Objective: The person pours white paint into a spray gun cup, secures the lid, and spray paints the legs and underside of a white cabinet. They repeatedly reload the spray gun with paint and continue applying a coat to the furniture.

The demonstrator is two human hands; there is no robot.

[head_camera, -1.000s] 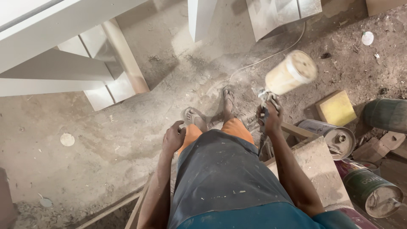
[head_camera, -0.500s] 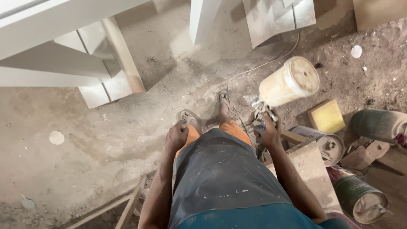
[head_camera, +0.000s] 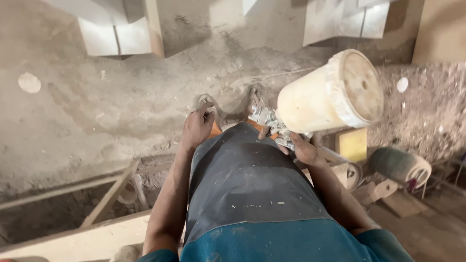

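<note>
The right hand (head_camera: 303, 148) grips a spray gun (head_camera: 272, 123) just ahead of the body, its pale cup (head_camera: 330, 97) tilted up to the right, lid facing the camera; the left hand (head_camera: 196, 128) lies curled on the knee, holding nothing

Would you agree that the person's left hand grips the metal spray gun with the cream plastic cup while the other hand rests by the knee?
Not quite: the head view shows the right hand gripping the metal spray gun with the cream plastic cup. The left hand is the one resting by the knee.
</note>
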